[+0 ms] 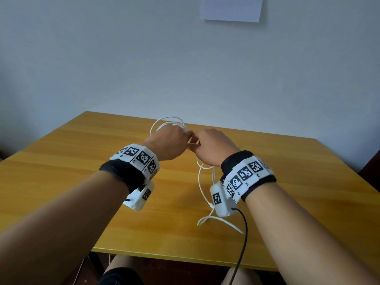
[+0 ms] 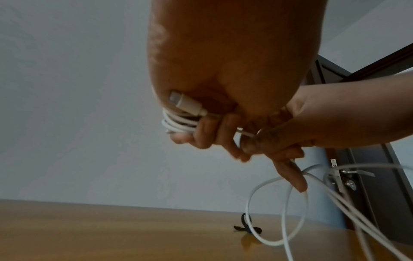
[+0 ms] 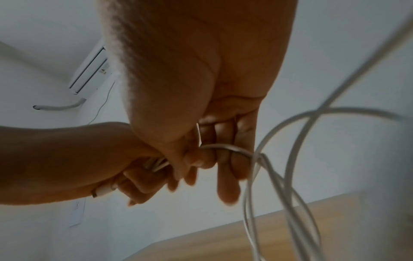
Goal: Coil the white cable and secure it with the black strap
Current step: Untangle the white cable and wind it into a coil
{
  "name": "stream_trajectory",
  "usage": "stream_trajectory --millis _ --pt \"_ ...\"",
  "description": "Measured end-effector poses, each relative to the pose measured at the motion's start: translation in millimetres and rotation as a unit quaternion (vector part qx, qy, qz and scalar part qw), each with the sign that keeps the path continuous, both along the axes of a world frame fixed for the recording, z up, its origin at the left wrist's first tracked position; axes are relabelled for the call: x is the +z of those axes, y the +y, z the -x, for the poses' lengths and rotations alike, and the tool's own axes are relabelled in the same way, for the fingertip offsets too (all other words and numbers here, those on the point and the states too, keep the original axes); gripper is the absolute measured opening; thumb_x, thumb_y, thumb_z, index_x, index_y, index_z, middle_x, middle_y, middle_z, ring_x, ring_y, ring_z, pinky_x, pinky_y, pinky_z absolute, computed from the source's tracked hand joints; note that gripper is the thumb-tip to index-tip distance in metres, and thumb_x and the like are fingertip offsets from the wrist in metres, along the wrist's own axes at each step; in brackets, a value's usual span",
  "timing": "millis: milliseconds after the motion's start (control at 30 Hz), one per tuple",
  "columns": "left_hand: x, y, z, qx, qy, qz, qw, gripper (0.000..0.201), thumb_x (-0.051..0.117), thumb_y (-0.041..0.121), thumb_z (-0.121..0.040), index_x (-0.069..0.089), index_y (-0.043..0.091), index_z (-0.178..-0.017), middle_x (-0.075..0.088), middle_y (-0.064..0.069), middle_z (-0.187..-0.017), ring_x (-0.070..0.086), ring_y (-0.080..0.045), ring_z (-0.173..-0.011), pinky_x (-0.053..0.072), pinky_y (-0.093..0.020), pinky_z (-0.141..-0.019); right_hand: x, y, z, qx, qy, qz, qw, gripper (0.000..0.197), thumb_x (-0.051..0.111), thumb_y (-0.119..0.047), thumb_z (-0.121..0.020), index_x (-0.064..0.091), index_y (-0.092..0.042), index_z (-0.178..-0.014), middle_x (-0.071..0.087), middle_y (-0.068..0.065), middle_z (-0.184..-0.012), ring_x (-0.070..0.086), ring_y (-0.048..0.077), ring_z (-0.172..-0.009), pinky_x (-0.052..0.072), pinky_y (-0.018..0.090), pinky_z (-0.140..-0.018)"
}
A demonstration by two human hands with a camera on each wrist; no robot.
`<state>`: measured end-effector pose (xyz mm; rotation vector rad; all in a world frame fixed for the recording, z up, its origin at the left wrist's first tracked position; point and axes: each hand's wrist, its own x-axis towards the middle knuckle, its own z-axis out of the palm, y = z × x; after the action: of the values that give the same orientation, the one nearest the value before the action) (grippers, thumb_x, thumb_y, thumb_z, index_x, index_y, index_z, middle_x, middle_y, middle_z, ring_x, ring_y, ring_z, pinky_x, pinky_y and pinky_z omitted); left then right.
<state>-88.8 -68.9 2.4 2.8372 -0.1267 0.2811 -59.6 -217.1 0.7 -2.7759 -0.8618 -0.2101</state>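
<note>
Above the middle of the table my left hand (image 1: 174,138) grips several loops of the white cable (image 1: 164,122), which stand up behind its knuckles. In the left wrist view the curled fingers (image 2: 201,134) hold the bundled coils (image 2: 176,125), and a white connector (image 2: 185,104) lies against the palm. My right hand (image 1: 205,145) touches the left and pinches the cable (image 3: 223,146) between thumb and fingers (image 3: 208,159). Loose cable (image 1: 200,182) hangs below it down to the table. The black strap (image 2: 245,226) lies on the table beneath the hanging cable, hidden in the head view.
The wooden table (image 1: 82,182) stands against a pale wall with a paper sheet (image 1: 232,9) on it. A black wire (image 1: 242,233) runs from my right wrist camera over the table's near edge. A dark door frame (image 2: 368,176) stands at the right.
</note>
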Motion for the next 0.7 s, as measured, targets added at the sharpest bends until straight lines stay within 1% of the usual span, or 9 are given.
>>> stream_trajectory --millis 67,133,233,333,433,500,567,633,700 --pt "-1 4 -2 0.007 0.019 0.023 1.0 0.027 0.036 0.021 -0.106 0.053 0.005 -0.117 0.068 -0.014 -0.093 0.065 -0.033 -0.083 0.054 -0.044 -0.075 0 -1 0 -0.003 -0.017 0.022 1.0 0.052 0.049 -0.056 -0.101 0.073 -0.01 -0.096 0.071 0.009 -0.087 0.065 0.03 -0.084 0.052 0.039 -0.076" --pt "-2 7 -3 0.0 0.018 0.025 1.0 0.027 0.032 0.023 -0.106 0.053 0.005 -0.107 0.064 -0.012 -0.085 0.062 -0.033 -0.079 0.052 -0.044 -0.07 1 -3 -1 -0.017 -0.044 0.049 0.998 0.068 0.042 -0.067 -0.099 0.065 -0.007 -0.076 0.062 0.006 -0.072 0.058 0.027 -0.07 0.044 0.036 -0.064" --pt "0 14 -5 0.0 -0.012 0.015 1.0 0.034 0.028 0.024 -0.105 0.047 0.009 -0.081 0.056 -0.014 -0.076 0.057 -0.033 -0.073 0.045 -0.042 -0.06 1 -6 -6 -0.041 -0.078 0.089 0.992 0.072 0.035 -0.073 -0.097 0.049 -0.013 -0.062 0.05 0.002 -0.061 0.047 0.023 -0.059 0.034 0.033 -0.055" --pt "1 19 -4 0.037 -0.024 0.022 0.999 0.048 0.029 0.033 -0.104 0.045 0.009 -0.065 0.058 -0.014 -0.069 0.053 -0.03 -0.063 0.043 -0.038 -0.058 2 -12 -13 -0.061 -0.068 0.107 0.99 0.065 0.036 -0.064 -0.103 0.045 -0.014 -0.062 0.049 0.002 -0.062 0.052 0.026 -0.065 0.038 0.033 -0.061" --pt "2 25 -2 0.058 -0.021 0.066 0.996 0.061 0.029 0.045 -0.104 0.044 0.009 -0.058 0.047 -0.007 -0.056 0.046 -0.027 -0.053 0.038 -0.033 -0.055 3 -21 -20 -0.091 -0.046 0.084 0.991 0.061 0.038 -0.057 -0.105 0.043 -0.015 -0.061 0.05 0.003 -0.062 0.051 0.024 -0.058 0.039 0.033 -0.06" --pt "2 28 -2 0.06 0.003 0.102 0.993 0.068 0.027 0.058 -0.102 0.035 0.012 -0.052 0.037 -0.002 -0.05 0.038 -0.022 -0.047 0.033 -0.032 -0.054 3 -27 -25 -0.109 -0.037 0.051 0.992 0.061 0.041 -0.057 -0.104 0.048 -0.013 -0.063 0.054 0.004 -0.064 0.053 0.024 -0.057 0.04 0.033 -0.057" --pt "1 28 -1 0.037 0.05 0.149 0.987 0.072 0.028 0.072 -0.095 0.028 0.016 -0.05 0.029 0.0 -0.047 0.029 -0.02 -0.043 0.03 -0.031 -0.053 3 -30 -29 -0.118 -0.04 0.014 0.992 0.061 0.044 -0.06 -0.102 0.061 -0.011 -0.072 0.064 0.007 -0.071 0.062 0.029 -0.065 0.047 0.034 -0.059" --pt "2 25 2 -0.006 0.117 0.256 0.96 0.071 0.037 0.079 -0.087 0.026 0.019 -0.05 0.026 0.001 -0.048 0.023 -0.019 -0.043 0.025 -0.031 -0.05 2 -29 -30 -0.119 -0.03 -0.034 0.992 0.062 0.045 -0.063 -0.101 0.068 -0.009 -0.08 0.071 0.008 -0.077 0.069 0.03 -0.07 0.056 0.037 -0.065" --pt "4 21 5 -0.037 0.166 0.334 0.927 0.068 0.043 0.075 -0.088 0.023 0.02 -0.053 0.024 -0.001 -0.05 0.02 -0.02 -0.046 0.022 -0.031 -0.048 1 -27 -30 -0.115 -0.012 -0.09 0.989 0.062 0.046 -0.061 -0.101 0.072 -0.009 -0.081 0.074 0.009 -0.075 0.072 0.03 -0.071 0.061 0.043 -0.072"
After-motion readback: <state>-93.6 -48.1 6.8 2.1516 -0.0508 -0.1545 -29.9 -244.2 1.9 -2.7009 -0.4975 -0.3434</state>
